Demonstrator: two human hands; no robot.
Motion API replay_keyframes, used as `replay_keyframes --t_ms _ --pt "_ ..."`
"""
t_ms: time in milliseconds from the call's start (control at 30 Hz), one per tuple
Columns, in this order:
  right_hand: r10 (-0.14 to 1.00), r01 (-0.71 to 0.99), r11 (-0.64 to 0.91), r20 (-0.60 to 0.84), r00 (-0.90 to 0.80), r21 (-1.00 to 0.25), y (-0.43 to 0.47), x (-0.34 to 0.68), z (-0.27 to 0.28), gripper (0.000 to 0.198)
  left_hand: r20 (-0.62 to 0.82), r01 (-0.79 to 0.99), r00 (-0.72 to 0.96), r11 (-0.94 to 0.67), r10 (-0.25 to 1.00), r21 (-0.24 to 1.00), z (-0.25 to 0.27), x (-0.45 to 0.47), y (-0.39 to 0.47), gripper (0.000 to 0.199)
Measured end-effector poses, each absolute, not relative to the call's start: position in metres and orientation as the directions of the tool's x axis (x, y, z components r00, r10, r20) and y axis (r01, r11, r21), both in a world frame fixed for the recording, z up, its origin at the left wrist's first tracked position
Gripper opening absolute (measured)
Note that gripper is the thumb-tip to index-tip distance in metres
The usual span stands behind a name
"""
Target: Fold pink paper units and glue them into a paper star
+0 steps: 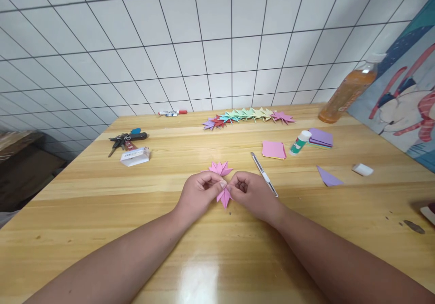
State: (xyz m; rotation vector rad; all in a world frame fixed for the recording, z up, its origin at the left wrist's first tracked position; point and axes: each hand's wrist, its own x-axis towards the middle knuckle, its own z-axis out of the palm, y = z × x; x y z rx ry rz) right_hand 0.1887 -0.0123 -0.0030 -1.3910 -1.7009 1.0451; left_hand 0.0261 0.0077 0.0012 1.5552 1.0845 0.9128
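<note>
Between my hands is a pink folded-paper star flower (220, 168) with pointed petals, held just above or on the wooden table. My left hand (204, 188) pinches it from the left, thumb against the fingers near its middle. From the right, my right hand (251, 193) pinches it with thumb and forefinger, close to the left thumb. The fingers cover the centre of the flower. Beside my right hand lies a craft knife (264, 174), set at a slant.
Behind stands a row of coloured paper stars (249, 115). To the right are pink paper squares (273, 149), a glue stick (301, 142), purple paper squares (321, 137), a purple triangle (329, 176), an eraser (363, 169) and a bottle (350, 91). Keys (127, 139), a small box (135, 156) and a marker (172, 113) lie left.
</note>
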Motion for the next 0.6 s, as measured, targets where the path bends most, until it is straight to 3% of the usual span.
replay_keyframes --t_ms 200,600 --pt "0.983 0.447 0.125 0.049 -0.179 -0.886 -0.0132 0.1897 -0.0077 0.016 0.062 0.231 0.393 -0.164 0.917 0.959 -0.0006 0.0244 0.0104 0.016" --pt "0.991 0.370 0.057 0.007 -0.135 -0.927 -0.0131 0.1885 -0.0044 0.014 0.113 0.216 0.263 -0.173 0.958 0.961 0.0002 0.0245 0.0100 0.016"
